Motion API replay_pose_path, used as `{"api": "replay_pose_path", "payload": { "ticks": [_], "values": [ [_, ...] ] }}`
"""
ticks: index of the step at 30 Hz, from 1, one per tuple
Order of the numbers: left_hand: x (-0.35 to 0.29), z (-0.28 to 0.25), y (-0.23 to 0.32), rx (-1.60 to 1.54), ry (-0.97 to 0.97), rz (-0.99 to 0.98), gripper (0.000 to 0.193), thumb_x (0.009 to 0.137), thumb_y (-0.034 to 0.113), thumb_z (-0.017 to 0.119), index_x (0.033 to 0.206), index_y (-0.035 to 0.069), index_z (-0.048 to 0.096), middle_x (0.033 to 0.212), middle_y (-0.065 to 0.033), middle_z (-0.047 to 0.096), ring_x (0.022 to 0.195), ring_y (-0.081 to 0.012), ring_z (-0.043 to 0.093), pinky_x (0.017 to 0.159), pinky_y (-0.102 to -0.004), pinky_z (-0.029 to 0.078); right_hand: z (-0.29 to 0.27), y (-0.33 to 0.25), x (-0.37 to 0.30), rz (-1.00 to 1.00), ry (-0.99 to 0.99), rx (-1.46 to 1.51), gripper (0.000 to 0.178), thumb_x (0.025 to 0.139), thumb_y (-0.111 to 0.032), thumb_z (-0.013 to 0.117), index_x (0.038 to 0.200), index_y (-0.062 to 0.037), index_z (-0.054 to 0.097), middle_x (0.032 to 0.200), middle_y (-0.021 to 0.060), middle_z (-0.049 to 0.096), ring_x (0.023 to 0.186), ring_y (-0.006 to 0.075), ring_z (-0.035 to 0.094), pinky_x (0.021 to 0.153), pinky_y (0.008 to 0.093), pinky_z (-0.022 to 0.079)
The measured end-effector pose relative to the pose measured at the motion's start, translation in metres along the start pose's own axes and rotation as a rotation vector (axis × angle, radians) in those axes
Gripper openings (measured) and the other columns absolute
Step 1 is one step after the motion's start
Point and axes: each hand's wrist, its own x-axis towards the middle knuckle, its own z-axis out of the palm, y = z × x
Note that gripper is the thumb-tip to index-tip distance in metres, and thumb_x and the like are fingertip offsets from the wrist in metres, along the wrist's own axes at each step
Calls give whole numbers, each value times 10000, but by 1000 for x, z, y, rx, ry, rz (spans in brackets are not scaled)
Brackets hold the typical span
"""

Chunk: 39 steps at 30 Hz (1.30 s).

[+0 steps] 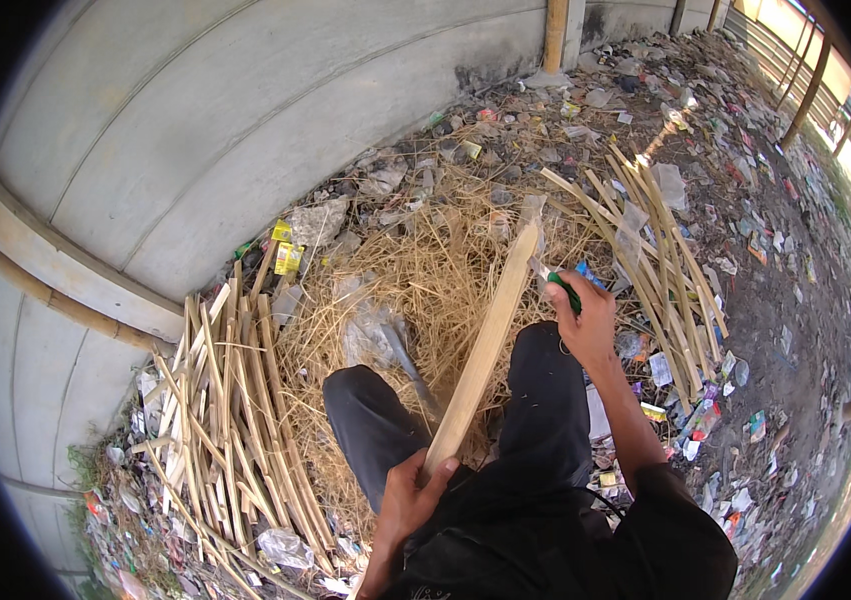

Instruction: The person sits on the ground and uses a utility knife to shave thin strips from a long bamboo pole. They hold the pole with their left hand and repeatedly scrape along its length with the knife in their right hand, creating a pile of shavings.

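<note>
A long flat strip of pale split bamboo (485, 350) slants up and away from my lap, between my knees. Around its near end my left hand (415, 505) is closed, thumb lying on top. My right hand (583, 315) grips the green handle of a knife (567, 290). Its blade points left, against or very close to the strip's far end; I cannot tell whether it cuts in. Below the strip lies a heap of straw-like shavings (415, 255). A grey, stick-like tool (407, 360) lies on the heap by my left knee.
Piles of split bamboo sticks lie at left (235, 420) and right (660, 270). A grey panel wall (245, 110) with a bamboo rail (75, 305) bounds the left and far side. Scattered plastic litter (725, 420) covers the dirt ground. Bamboo posts (810, 90) stand far right.
</note>
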Motion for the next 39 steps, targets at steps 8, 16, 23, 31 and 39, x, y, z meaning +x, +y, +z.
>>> {"api": "replay_pose_path", "payload": {
  "ticks": [8, 16, 23, 31, 39],
  "values": [
    [17, -8, 15, -324, -75, -110, 357, 1125, 365, 658, 1052, 17, 690, 679, 42, 528, 555, -48, 497, 492, -239, 376, 24, -36, -53, -152, -196, 228, 264, 975, -237, 829, 1093, -20, 736, 961, 124, 796, 692, 286, 758, 581, 370, 569],
    [33, -4, 21, -318, -150, -36, 386, 1155, 368, 587, 1141, -9, 671, 727, 41, 521, 618, -48, 455, 549, -259, 383, 28, -72, -79, -271, -353, 269, 239, 946, -235, 847, 1046, -52, 729, 868, 79, 745, 656, 271, 728, 572, 362, 547],
    [44, 11, 3, -136, -16, 169, 369, 1153, 287, 584, 1304, -38, 666, 798, -96, 620, 758, -152, 532, 709, -362, 488, 25, -78, -78, -290, -386, 263, 253, 937, -260, 853, 1040, -65, 731, 848, 61, 738, 646, 261, 721, 569, 362, 548],
    [47, 13, 12, -86, 10, 265, 378, 1123, 316, 635, 1247, -38, 681, 779, -111, 616, 730, -162, 533, 690, -379, 492, 22, -77, -74, -308, -411, 210, 262, 934, -284, 861, 1045, -76, 747, 859, 55, 753, 645, 257, 727, 572, 357, 561],
    [39, 11, 10, 24, 46, 163, 421, 1121, 356, 613, 1046, -54, 679, 702, -194, 565, 651, -255, 501, 660, -426, 479, 19, -67, -53, -270, -294, 164, 268, 937, -289, 863, 1034, -67, 748, 877, 61, 764, 649, 252, 729, 569, 353, 550]
  ]
}}
